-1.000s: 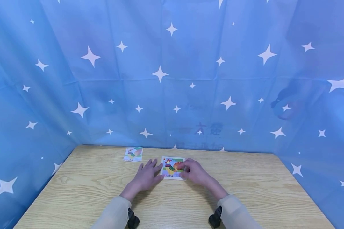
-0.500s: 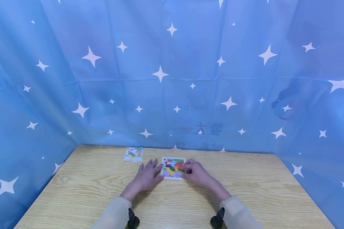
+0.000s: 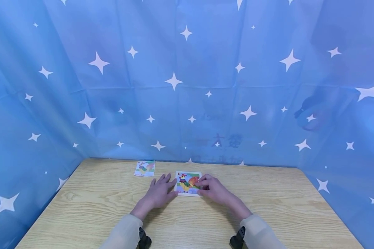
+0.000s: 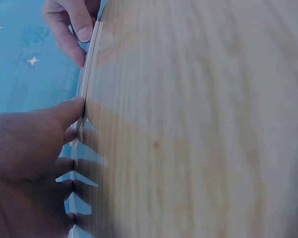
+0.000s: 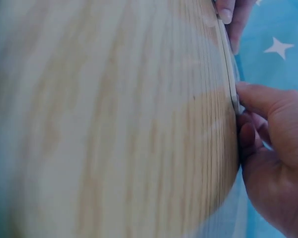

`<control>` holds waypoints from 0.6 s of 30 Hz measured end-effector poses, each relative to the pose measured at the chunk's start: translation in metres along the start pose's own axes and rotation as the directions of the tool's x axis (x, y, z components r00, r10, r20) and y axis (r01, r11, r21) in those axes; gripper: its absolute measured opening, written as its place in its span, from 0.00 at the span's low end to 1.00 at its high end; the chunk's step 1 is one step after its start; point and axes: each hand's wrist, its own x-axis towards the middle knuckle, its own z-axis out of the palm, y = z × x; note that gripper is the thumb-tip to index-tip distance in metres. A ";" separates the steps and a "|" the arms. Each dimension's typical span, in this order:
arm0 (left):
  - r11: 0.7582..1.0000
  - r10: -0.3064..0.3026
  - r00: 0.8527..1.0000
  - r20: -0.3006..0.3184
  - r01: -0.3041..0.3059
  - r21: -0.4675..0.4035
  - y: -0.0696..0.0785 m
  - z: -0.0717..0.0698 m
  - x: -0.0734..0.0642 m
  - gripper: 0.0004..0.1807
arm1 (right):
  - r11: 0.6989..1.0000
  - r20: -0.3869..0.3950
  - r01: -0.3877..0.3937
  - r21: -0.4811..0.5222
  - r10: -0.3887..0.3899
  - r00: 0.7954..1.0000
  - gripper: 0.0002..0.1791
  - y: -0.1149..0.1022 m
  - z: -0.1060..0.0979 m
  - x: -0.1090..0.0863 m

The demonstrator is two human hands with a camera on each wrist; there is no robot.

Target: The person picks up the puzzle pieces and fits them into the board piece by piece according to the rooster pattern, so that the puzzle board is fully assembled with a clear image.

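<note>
In the head view a square rooster picture puzzle [image 3: 186, 184] in a white frame lies on the wooden table. My left hand [image 3: 159, 192] rests with spread fingers at its left side, index finger and thumb touching the frame's edge. My right hand [image 3: 214, 190] has its index fingertip over the rooster's tail and its thumb at the lower right edge, the other fingers bent under. From the left wrist, the puzzle [image 4: 92, 59] shows only as a thin edge with my left thumb against it. In the right wrist view my right thumb [image 5: 258, 96] meets that edge.
A small square rooster picture card [image 3: 144, 168] lies farther back on the left of the table [image 3: 96, 193]. A blue curtain [image 3: 187, 100] with white stars stands behind the table and along both sides.
The right index fingertip has drawn slightly to the right, uncovering more of the rooster's tail. The left hand and puzzle have stayed in place.
</note>
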 end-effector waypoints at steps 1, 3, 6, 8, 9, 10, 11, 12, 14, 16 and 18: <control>1.000 0.000 1.000 0.000 0.000 -0.001 0.000 0.000 0.000 0.31 | 1.000 -0.003 0.001 0.001 -0.001 1.000 0.16 0.001 0.000 0.000; 1.000 0.001 1.000 -0.001 -0.001 -0.002 0.000 0.001 0.001 0.31 | 1.000 -0.008 -0.001 0.008 0.001 1.000 0.16 0.002 0.000 -0.001; 1.000 0.006 1.000 -0.002 -0.006 -0.002 -0.001 0.002 0.002 0.31 | 1.000 -0.016 0.000 0.015 0.000 1.000 0.16 0.001 0.000 -0.002; 1.000 0.012 1.000 -0.002 -0.012 -0.003 -0.001 0.002 0.003 0.31 | 1.000 -0.021 -0.001 0.020 0.001 1.000 0.16 0.001 0.000 -0.004; 1.000 0.013 1.000 0.000 -0.013 -0.004 -0.001 0.002 0.003 0.30 | 1.000 -0.022 0.001 0.020 -0.001 1.000 0.16 0.000 0.000 -0.004; 1.000 0.014 1.000 0.001 -0.014 -0.005 -0.001 0.001 0.002 0.30 | 1.000 -0.022 0.000 0.023 0.001 1.000 0.16 0.000 0.000 -0.005; 1.000 0.017 1.000 0.003 -0.017 -0.001 -0.001 0.002 0.002 0.31 | 1.000 -0.020 -0.002 0.030 0.003 1.000 0.16 -0.001 0.000 -0.005; 1.000 0.019 1.000 0.003 -0.019 -0.005 -0.001 0.001 0.002 0.30 | 0.999 -0.018 -0.005 0.033 0.005 1.000 0.16 -0.001 0.000 -0.005; 1.000 0.021 1.000 0.002 -0.021 -0.007 -0.001 0.002 0.002 0.30 | 0.999 -0.011 -0.008 0.039 0.009 1.000 0.16 -0.002 0.000 -0.005; 1.000 0.019 1.000 -0.004 -0.019 -0.010 -0.002 0.002 0.001 0.30 | 0.999 -0.007 -0.015 0.046 0.015 1.000 0.17 -0.003 0.000 -0.005; 1.000 0.016 1.000 -0.011 -0.016 -0.015 -0.002 0.003 0.001 0.30 | 0.999 -0.009 -0.014 0.040 0.014 1.000 0.17 -0.003 0.000 -0.004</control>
